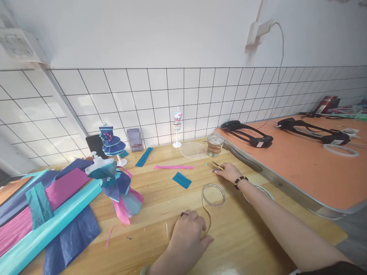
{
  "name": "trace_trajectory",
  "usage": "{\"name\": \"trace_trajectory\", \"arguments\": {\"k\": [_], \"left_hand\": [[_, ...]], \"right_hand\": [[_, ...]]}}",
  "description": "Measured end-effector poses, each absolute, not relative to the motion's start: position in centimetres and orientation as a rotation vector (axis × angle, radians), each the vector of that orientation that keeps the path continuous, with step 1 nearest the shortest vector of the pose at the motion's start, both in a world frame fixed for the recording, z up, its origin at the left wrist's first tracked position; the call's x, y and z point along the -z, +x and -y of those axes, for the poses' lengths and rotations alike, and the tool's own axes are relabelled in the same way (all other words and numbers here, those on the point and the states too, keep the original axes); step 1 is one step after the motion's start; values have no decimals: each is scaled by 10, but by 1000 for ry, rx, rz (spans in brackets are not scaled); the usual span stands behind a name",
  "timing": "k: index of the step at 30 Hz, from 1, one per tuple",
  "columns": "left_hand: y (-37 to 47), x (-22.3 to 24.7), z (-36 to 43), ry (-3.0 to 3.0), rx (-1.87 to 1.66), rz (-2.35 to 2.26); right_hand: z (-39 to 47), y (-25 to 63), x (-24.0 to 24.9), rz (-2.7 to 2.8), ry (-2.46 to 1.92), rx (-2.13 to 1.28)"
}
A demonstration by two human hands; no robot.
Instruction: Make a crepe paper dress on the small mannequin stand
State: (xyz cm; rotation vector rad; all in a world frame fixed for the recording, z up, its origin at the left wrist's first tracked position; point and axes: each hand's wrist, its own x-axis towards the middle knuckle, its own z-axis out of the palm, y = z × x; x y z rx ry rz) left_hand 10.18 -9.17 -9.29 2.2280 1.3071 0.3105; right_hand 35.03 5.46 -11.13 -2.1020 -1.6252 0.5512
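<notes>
My right hand [229, 172] rests low over the wooden table, its fingers closed around a pair of gold and dark tweezers [217, 165]. The tweezers' tips point left toward a tiny blue bit [206, 164]. Nearer to me, my left hand [189, 236] lies on the table with curled fingers over a narrow strip of tape [209, 219]. That strip runs from a thin tape roll [213, 194] to the hand; its held part is hidden. Between the hands and the wall lie a teal paper rectangle [182, 180] and a long pink strip [174, 167].
Left stand small dress forms in blue ruffles [112, 143] and blue-pink paper [120, 187], beside coloured crepe sheets [65, 189]. A bare patterned form [177, 126], clear disc [192, 150] and glass jar [215, 145] stand behind. An orange-topped table [309, 168] holds black headsets [248, 133].
</notes>
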Motion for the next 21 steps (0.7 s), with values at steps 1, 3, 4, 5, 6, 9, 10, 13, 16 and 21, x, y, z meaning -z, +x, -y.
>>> {"name": "trace_trajectory", "arguments": {"k": [1, 3, 4, 5, 6, 9, 10, 13, 16, 21], "left_hand": [[101, 94, 91, 2238, -303, -1295], [99, 94, 88, 2209, -328, -1273], [97, 93, 87, 2169, -352, -1267], [95, 91, 86, 2116, -375, -1270], [92, 89, 84, 2052, -389, -1279], [81, 82, 80, 1847, -395, -1352], [77, 80, 78, 1790, -395, -1376], [65, 77, 73, 1703, -403, -1368], [56, 76, 67, 1669, -395, -1291], [54, 69, 65, 1516, -353, -1250]], "right_hand": [[-54, 351, 112, 1618, -2083, -549], [-52, 353, 112, 1596, -2027, -554], [-50, 355, 112, 1583, -1994, -563], [-47, 356, 111, 1569, -1960, -574], [-44, 357, 110, 1555, -1930, -584], [-33, 363, 104, 1494, -1879, -585], [-28, 365, 101, 1469, -1872, -572], [-10, 365, 92, 1414, -1849, -531], [14, 352, 85, 1440, -1784, -558], [58, 304, 82, 1596, -1597, -748]]}}
